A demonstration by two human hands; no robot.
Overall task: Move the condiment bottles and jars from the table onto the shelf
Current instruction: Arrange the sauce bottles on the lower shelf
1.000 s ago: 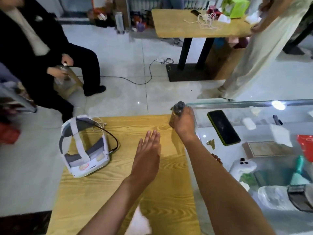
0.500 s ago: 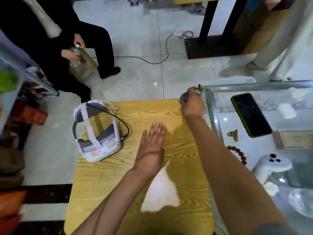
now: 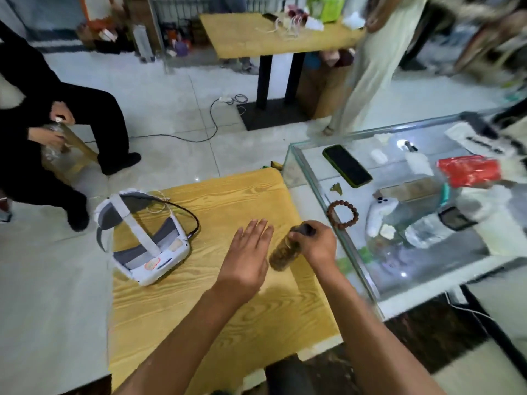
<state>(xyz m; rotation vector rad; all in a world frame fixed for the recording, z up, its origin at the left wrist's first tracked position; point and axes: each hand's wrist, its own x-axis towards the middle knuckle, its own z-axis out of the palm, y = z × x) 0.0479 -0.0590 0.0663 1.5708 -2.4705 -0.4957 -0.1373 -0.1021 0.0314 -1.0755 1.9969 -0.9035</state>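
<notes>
Carrying the jar to the shelf is the step you appear to be in, so work from the big surfaces inward. Your light wood-grain table (image 3: 199, 303) sits just beside the clear glass display case (image 3: 336, 223), whose raised edge runs close to your right wrist; lift clear of that edge before you swing. No shelf is plainly identifiable from the head view, so find it with your eyes before you commit to a direction. Keep away from the white and grey headset with its dark cable (image 3: 145, 238) lying on the left part of the table.

Your left hand (image 3: 248, 258) hovers flat above the wood, fingers straight and together, holding nothing; bring it under the jar's base as a support if the grip feels top-heavy. Your right hand (image 3: 316, 243) curls round the cap end only, which is a weak hold for a long carry, so slide your fingers down onto the body.

That small clear cylindrical jar with brownish contents and a dark cap (image 3: 285, 250) hangs tilted between your two hands, over the table's right side. Whether its base touches the wood cannot be told.
</notes>
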